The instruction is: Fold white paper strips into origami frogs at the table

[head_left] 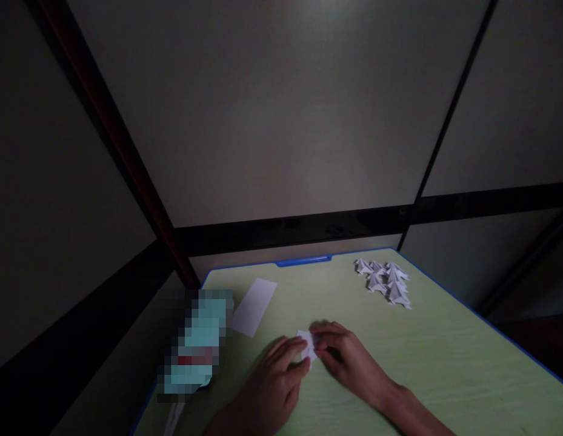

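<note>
**Two hands pinch a small folded paper on a green table**

The fingertips of both hands are clamped together on a small white folded paper piece (307,346), pressing it against the pale green table with a blue rim (445,363), near the middle of the front edge. The left hand (274,378) grips from the left, the right hand (349,357) from the right. A flat white rectangular paper sheet (254,306) lies toward the far left corner. A cluster of grey-white folded paper figures (386,280) sits at the far right corner. A blurred teal patch (197,345) overlaps the left edge.
</note>
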Demonstrator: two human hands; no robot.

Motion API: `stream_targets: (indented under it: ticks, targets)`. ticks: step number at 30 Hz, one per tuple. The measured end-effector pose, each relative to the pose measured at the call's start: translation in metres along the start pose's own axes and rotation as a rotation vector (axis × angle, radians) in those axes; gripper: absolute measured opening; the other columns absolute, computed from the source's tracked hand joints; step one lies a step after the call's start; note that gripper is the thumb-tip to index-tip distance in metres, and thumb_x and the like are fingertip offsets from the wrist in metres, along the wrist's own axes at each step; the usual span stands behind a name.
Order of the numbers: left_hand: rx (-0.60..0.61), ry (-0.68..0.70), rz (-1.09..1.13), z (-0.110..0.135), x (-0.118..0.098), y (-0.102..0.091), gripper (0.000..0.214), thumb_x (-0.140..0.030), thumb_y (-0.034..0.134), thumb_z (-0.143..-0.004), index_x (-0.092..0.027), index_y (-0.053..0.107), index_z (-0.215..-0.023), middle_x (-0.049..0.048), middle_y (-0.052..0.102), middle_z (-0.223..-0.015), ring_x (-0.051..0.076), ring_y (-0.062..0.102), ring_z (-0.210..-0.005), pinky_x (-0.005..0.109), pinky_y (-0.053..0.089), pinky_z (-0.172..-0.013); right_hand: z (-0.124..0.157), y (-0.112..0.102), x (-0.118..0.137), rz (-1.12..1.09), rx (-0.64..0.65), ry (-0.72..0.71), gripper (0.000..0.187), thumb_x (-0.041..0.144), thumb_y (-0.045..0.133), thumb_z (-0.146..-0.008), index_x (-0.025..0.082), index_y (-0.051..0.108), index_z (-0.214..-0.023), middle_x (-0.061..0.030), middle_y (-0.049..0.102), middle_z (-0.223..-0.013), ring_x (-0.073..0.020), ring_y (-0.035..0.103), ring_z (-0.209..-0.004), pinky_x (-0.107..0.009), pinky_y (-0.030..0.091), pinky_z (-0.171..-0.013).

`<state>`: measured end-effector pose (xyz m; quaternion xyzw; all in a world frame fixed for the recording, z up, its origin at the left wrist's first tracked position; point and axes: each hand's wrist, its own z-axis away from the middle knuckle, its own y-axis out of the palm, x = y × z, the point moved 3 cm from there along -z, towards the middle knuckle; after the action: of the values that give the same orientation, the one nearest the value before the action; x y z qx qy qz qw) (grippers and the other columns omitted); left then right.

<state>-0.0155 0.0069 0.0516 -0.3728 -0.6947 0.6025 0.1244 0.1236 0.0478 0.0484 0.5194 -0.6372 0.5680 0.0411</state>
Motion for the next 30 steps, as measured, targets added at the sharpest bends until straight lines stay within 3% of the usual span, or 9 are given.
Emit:
stream_targets:
  ticks: [4,10,20,25,30]
  targets:
    - [-0.007,0.001,-0.008,-0.001,0.0,0.001,0.033,-0.008,0.038,-0.072,-0.02,0.049,-0.101,0.006,0.049,-0.11,0.017,0.038,-0.106,0.037,0.029,-0.092,0.0,0.004,-0.009,-0.062,-0.11,0.151,0.011,0.01,0.049,-0.065,0.016,0.052,-0.073,-0.0031,0.055,-0.072,-0.0152,0.05,-0.067,-0.025,0.039,-0.061]
    - [0.024,-0.016,-0.029,-0.002,-0.001,0.0,0.033,-0.011,0.038,-0.074,-0.019,0.047,-0.104,0.0052,0.05,-0.111,0.015,0.039,-0.105,0.032,0.032,-0.091,-0.003,0.009,-0.024,-0.181,-0.131,0.286,0.02,0.002,0.048,-0.055,0.015,0.047,-0.07,0.0033,0.046,-0.058,-0.0102,0.041,-0.051,-0.019,0.033,-0.047]
    - [0.115,0.002,-0.079,-0.005,-0.003,-0.002,0.041,-0.009,0.036,-0.074,-0.019,0.035,-0.114,0.0051,0.044,-0.116,0.016,0.035,-0.108,0.032,0.029,-0.093,-0.001,0.011,-0.018,-0.137,-0.163,0.243,0.017,0.004,0.046,-0.06,0.016,0.045,-0.071,0.0012,0.048,-0.063,-0.0123,0.044,-0.055,-0.022,0.036,-0.05]
    - [0.118,-0.033,-0.068,-0.007,-0.005,-0.002,0.044,-0.009,0.038,-0.072,-0.02,0.034,-0.115,0.0033,0.045,-0.114,0.015,0.036,-0.106,0.03,0.028,-0.093,0.001,0.01,-0.012,-0.033,-0.168,0.183,0.021,0.005,0.046,-0.062,0.017,0.047,-0.079,-0.0044,0.051,-0.077,-0.0179,0.046,-0.072,-0.029,0.037,-0.064]
    - [0.128,-0.077,-0.109,-0.008,-0.004,0.003,0.041,-0.01,0.038,-0.073,-0.019,0.036,-0.113,0.0043,0.045,-0.113,0.017,0.035,-0.107,0.031,0.028,-0.092,0.0,0.011,-0.009,-0.06,-0.176,0.195,0.021,0.003,0.045,-0.061,0.016,0.047,-0.077,-0.0035,0.05,-0.073,-0.0165,0.046,-0.067,-0.027,0.037,-0.06]
